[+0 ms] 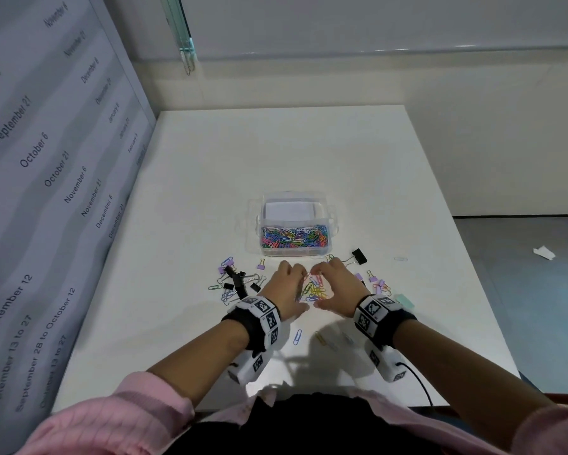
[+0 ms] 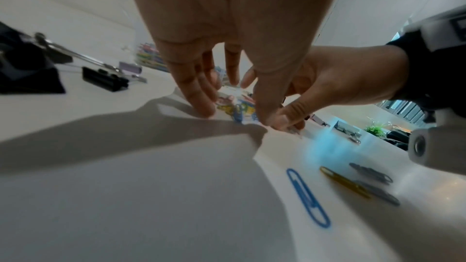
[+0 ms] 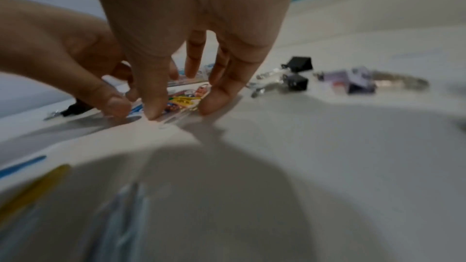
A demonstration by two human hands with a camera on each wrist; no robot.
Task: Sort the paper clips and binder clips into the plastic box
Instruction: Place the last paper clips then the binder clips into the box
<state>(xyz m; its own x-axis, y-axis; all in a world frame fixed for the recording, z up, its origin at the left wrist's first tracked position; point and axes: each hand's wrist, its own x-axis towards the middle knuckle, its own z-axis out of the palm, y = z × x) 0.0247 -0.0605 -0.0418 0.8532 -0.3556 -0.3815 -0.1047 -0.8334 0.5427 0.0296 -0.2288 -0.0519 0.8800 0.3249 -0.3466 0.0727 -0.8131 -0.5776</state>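
A small pile of coloured paper clips (image 1: 315, 289) lies on the white table in front of the clear plastic box (image 1: 295, 252). My left hand (image 1: 289, 284) and right hand (image 1: 337, 284) cup the pile from either side, fingertips down on the table. The left wrist view shows my left fingers (image 2: 199, 95) fairly straight beside the pile (image 2: 237, 107), with the right hand (image 2: 340, 83) opposite. The right wrist view shows the pile (image 3: 181, 100) between both hands. The box's near compartment holds many paper clips (image 1: 295, 236). Neither hand visibly grips a clip.
Black binder clips and paper clips (image 1: 236, 280) lie scattered left of my hands. A black binder clip (image 1: 358, 256) and purple ones (image 1: 373, 279) lie to the right. A blue clip (image 1: 297, 337) and a yellow clip (image 1: 320, 338) lie near my wrists. A printed panel stands at the left.
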